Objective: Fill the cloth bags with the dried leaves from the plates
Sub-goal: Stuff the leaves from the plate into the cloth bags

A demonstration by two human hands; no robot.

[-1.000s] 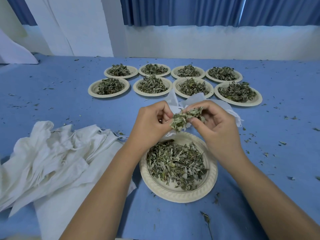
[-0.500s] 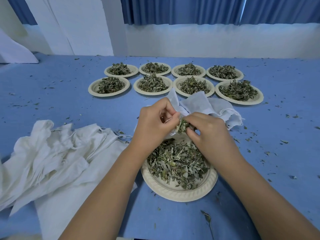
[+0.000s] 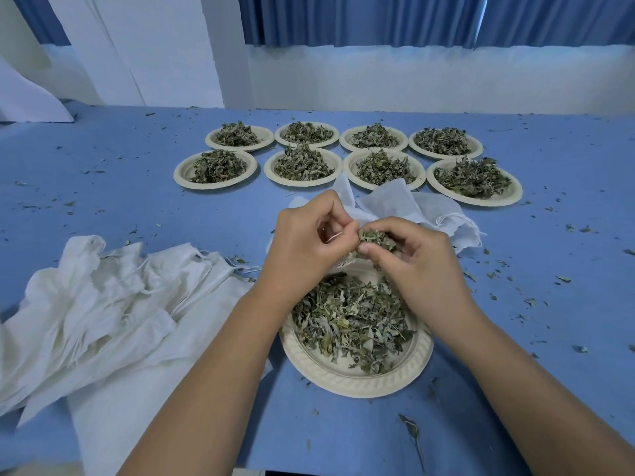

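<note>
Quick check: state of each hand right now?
Left hand: closed, pinching the edge of the cloth bag.
Right hand: closed, pinching a clump of dried leaves.

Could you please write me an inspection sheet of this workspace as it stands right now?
Surface: blue tabletop, flat, covering the whole work area.
Job's things: near plate with dried leaves below the hands; eight more plates, all heaped, in two rows behind; cloth bag at the near plate's far rim; pile of bags lying limp at the left.
Clutter: leaf crumbs scattered widely; leaf stem near the front edge.
Hands: left hand pinches the cloth bag's mouth; right hand pinches a tuft of leaves at it.
Cables: nothing seen.
Surroundings: white wall, blue curtains above.
</note>
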